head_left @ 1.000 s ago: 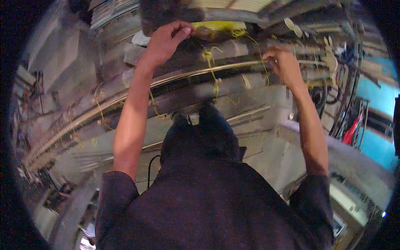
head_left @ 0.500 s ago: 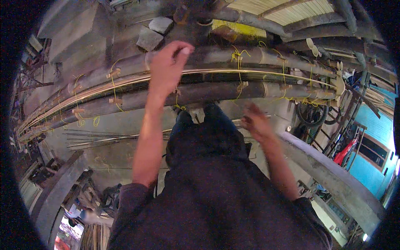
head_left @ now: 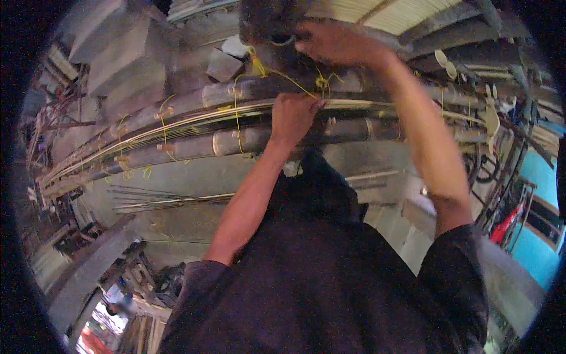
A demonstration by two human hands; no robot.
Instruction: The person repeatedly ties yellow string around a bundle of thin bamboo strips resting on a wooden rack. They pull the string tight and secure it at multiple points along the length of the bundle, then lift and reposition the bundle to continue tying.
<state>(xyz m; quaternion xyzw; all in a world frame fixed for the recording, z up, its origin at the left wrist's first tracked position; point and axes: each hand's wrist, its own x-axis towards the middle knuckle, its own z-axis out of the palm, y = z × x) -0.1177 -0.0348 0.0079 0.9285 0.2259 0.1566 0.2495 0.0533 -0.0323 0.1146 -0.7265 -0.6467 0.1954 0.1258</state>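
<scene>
There are two hands point(head_left: 293, 120), two long poles point(head_left: 197, 146), two stones point(head_left: 224, 65), one shirt point(head_left: 330, 283), one blue wall point(head_left: 533, 256).

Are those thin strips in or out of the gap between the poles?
In: the strips run lengthwise between the upper pole and the lower pole.

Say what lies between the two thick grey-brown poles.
Head view: slender pale strips, crossed by yellow cords, run between far pole and near pole; left hand overlaps them.

Right hand point(head_left: 342, 46) high (left hand point(head_left: 293, 120) lower).
</scene>
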